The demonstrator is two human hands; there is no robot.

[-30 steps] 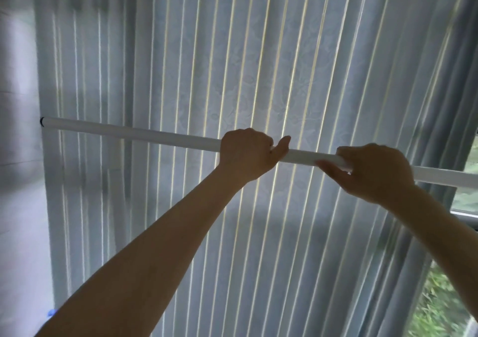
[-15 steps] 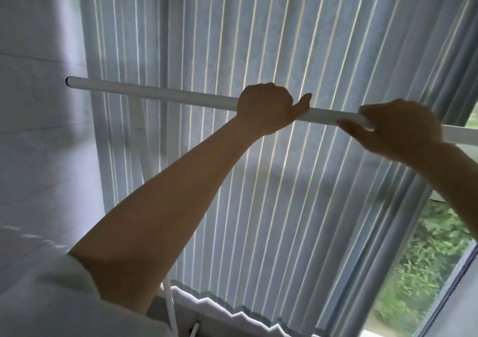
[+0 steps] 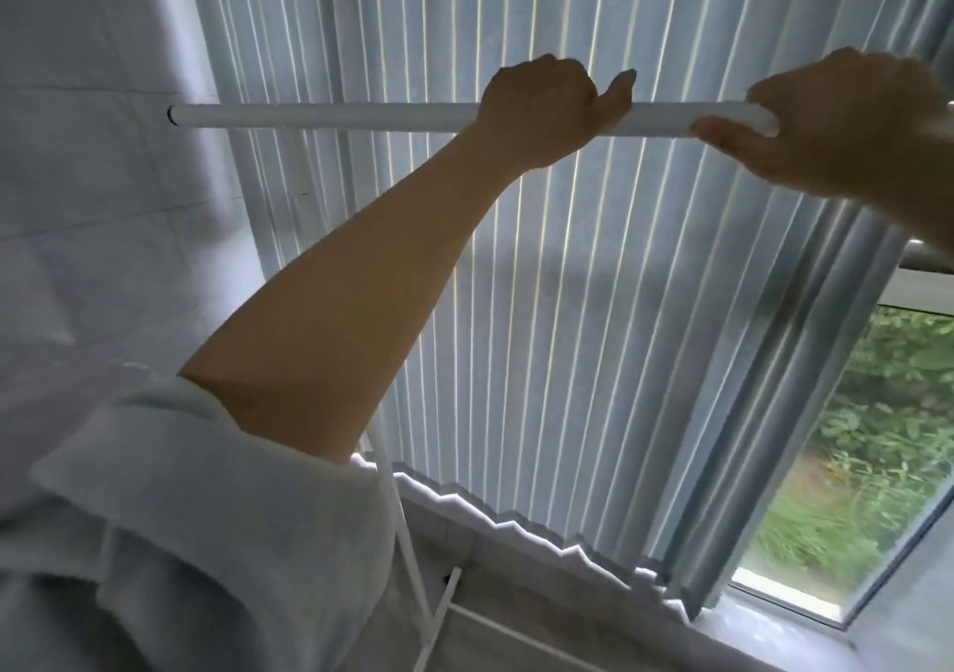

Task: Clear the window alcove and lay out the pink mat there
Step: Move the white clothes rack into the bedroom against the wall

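Observation:
A white clothes rack stands in the window alcove; its top rail (image 3: 330, 118) runs level across the upper view, its left end near the wall. My left hand (image 3: 547, 103) grips the rail from above, thumb along it. My right hand (image 3: 846, 119) holds the rail further right, fingers curled under it. A thin white upright and foot bars of the rack (image 3: 408, 532) show below my left sleeve. No pink mat is in view.
Pale vertical blinds (image 3: 568, 310) hang right behind the rail. A grey tiled wall (image 3: 103, 181) closes the left side. The tiled sill (image 3: 516, 594) lies below, and an uncovered window pane (image 3: 852, 465) with greenery is at lower right.
The view has tilted down and right, showing the sill, rack legs and more window. The rail now looks level and higher in view. Both hands keep their hold on it.

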